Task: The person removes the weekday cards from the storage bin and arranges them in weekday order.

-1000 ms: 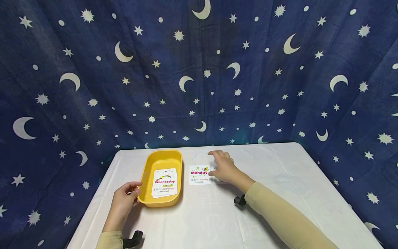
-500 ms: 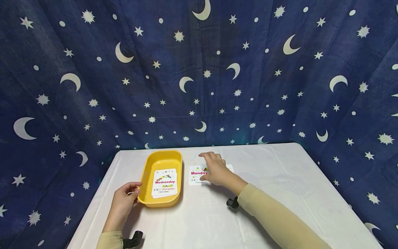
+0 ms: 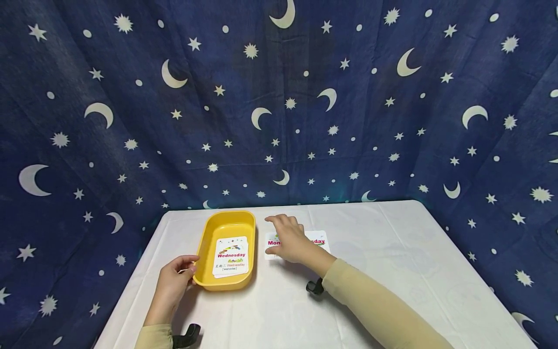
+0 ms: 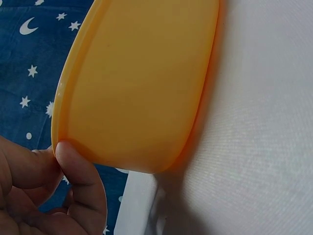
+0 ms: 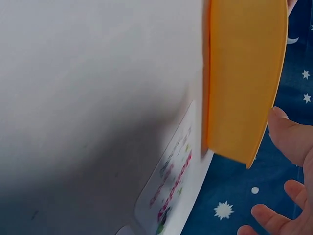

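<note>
My left hand [image 3: 173, 283] pinches the rim of a yellow plastic tray [image 3: 223, 286] at its near left corner; the left wrist view shows the thumb and a finger at that edge. In the tray lies a white word card [image 3: 231, 254] reading "Wednesday", with another card's edge under it. To the right, my right hand [image 3: 289, 240] hovers with thumb and fingers spread over a "Monday" card [image 3: 272, 243], covering part of it. A second card [image 3: 321, 239], its word ending in "sday", shows beyond the hand. Nothing is between the right fingers.
A white cloth covers the table [image 3: 383, 271]. Behind it hangs a dark blue curtain [image 3: 279, 145] with moons and stars. The tray stands left of the two cards on the cloth.
My right hand has moved left, from between the two cards to over the Monday card, uncovering more of the second card. The left hand and tray have stayed in place.
</note>
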Motion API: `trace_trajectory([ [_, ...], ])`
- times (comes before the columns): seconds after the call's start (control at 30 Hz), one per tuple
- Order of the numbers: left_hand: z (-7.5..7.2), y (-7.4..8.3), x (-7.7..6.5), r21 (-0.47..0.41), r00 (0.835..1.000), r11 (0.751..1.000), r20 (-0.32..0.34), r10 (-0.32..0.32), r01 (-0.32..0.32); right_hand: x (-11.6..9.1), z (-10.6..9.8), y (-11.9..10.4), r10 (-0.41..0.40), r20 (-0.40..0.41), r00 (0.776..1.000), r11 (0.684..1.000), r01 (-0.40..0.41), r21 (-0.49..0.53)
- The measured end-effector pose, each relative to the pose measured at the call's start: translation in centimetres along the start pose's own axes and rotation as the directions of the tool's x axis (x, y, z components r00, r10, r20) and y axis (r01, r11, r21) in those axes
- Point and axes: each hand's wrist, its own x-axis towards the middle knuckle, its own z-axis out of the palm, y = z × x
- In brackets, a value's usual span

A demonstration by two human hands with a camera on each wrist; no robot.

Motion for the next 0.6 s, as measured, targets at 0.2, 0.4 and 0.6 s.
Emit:
trace_trajectory([
  [0.2,0.0,0.0,0.1,0.008,1.000,1.000,-0.005,-0.008,0.008,0.2,0.2,-1.3,-0.009,0.005,1.000,1.000,0.009,0.010],
  [0.4,-0.1,0.0,0.1,0.009,1.000,1.000,-0.005,-0.017,0.017,0.5,0.5,-2.6,-0.014,0.015,1.000,1.000,0.014,0.008],
  [0.6,0.0,0.0,0.1,-0.008,1.000,1.000,0.000,-0.013,0.013,0.7,0.6,-4.0,-0.024,0.025,0.999,1.000,0.024,0.006],
])
